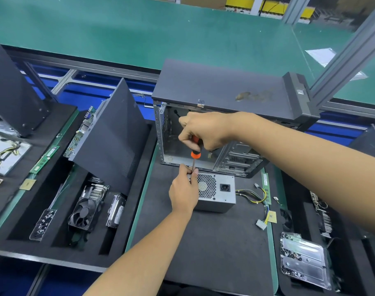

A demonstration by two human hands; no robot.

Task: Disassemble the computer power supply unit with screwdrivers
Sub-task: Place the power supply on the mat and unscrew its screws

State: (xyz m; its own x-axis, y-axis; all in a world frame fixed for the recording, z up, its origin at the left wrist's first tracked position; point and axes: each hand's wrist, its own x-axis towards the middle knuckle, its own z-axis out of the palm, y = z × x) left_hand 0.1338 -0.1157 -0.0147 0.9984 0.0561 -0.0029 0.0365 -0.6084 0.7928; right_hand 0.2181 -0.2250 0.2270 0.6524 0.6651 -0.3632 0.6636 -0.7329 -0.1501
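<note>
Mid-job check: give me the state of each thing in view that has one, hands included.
power supply unit: out of the case, lying on the black mat, cover still on.
screwdriver: upright, tip down at the unit's top left corner.
right hand: grips the screwdriver handle.
left hand: steadies the unit, fingers pinching the shaft.
computer case: side open, bay empty.
cables: unplugged, loose on the mat.

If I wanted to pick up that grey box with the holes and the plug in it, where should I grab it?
Probably grip the power supply across its two plain side walls, coming down from above. Those sides look flat and solid. Keep fingers off the honeycomb fan grille, and do not lift by the wire bundle trailing from its right side.
</note>
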